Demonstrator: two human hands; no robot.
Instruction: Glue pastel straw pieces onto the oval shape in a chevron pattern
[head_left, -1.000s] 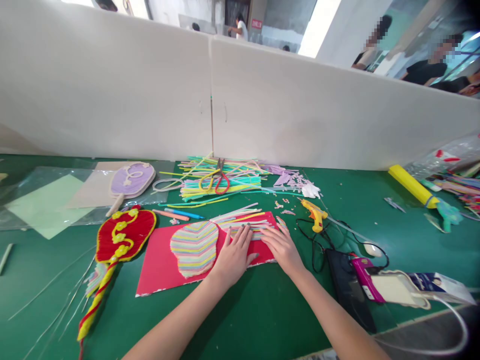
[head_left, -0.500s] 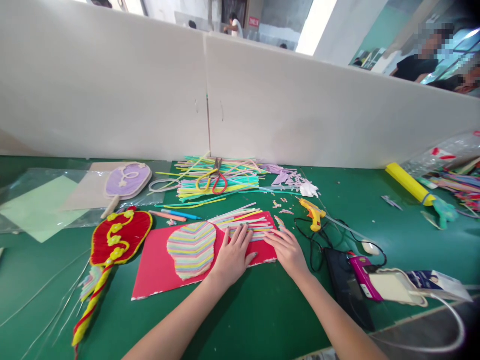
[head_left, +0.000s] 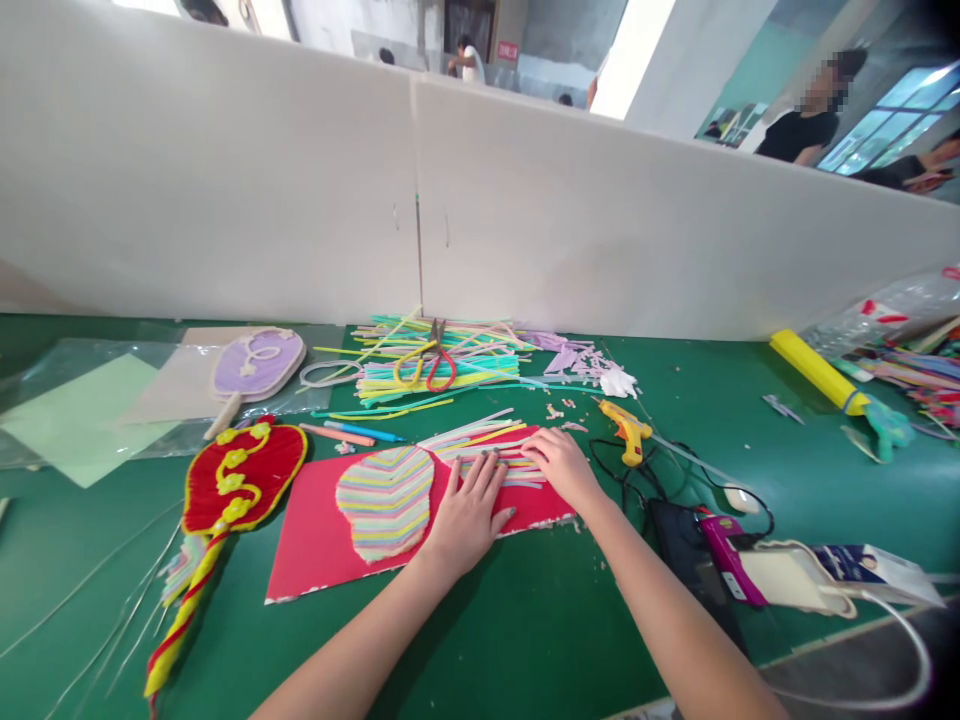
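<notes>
My left hand (head_left: 469, 508) lies flat with its fingers spread over pastel pipe cleaners (head_left: 480, 437) laid side by side on a red board (head_left: 307, 530). At the right ends of those strips, my right hand (head_left: 564, 466) has its fingers bent together in a pinch on one pipe cleaner; the fingertips are partly hidden. To the left of my left hand, a rounded panel of striped pipe cleaners (head_left: 386, 503) rests on the board in a zigzag pattern. Further left is a red and yellow fan (head_left: 244, 475) with a twisted handle.
Behind the board lie scissors (head_left: 427, 362) on a heap of pipe cleaners (head_left: 480, 375). A yellow glue gun (head_left: 627, 430) and its black cable are at right, near a power bank (head_left: 731, 555). A purple fan (head_left: 259, 362) is at left. A white partition (head_left: 600, 220) stands behind.
My right hand has moved up and slightly left along the strips' ends, its fingers now bent into a pinch. More of the board's right edge shows. My left hand stays in place.
</notes>
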